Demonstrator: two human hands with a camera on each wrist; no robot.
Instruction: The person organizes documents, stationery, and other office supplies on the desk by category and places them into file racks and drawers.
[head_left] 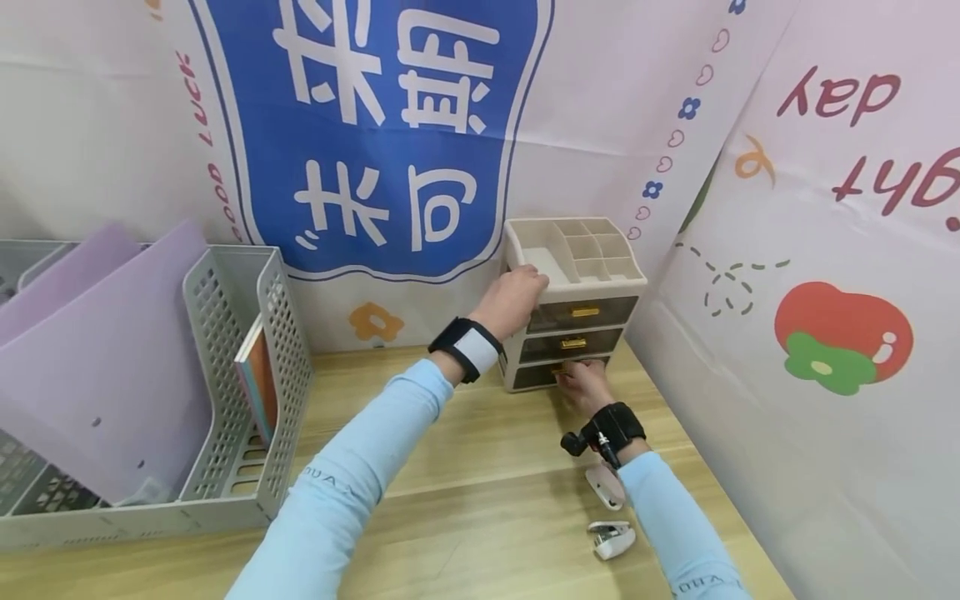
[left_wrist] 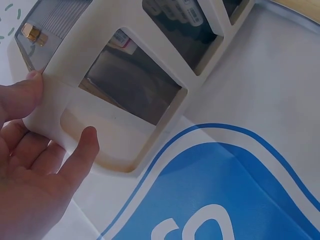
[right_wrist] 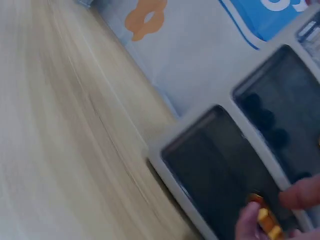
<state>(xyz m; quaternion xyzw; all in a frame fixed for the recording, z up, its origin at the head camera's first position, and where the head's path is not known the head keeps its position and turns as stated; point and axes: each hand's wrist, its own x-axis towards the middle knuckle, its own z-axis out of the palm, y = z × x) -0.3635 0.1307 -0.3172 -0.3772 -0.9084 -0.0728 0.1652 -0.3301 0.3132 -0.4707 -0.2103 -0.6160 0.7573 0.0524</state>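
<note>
A cream desktop drawer organizer (head_left: 592, 291) stands against the back wall, with open compartments on top and three dark see-through drawers below. My left hand (head_left: 513, 301) holds its upper left front corner. In the left wrist view, the thumb of that left hand (left_wrist: 42, 175) lies on the front edge and the other fingers are at the side and rim. My right hand (head_left: 587, 388) is at the bottom drawer (right_wrist: 215, 165), which looks closed. There its thumb and finger pinch the gold handle (right_wrist: 270, 223). Small items show dimly inside the upper drawers.
Near my right forearm lie a small white stapler (head_left: 612, 540) and a rounded pale object (head_left: 605, 487). A grey file rack (head_left: 273, 333) with purple folders (head_left: 112, 358) and thin books (head_left: 257, 379) stands left. Printed cloth walls (head_left: 825, 450) border the table on the back and right.
</note>
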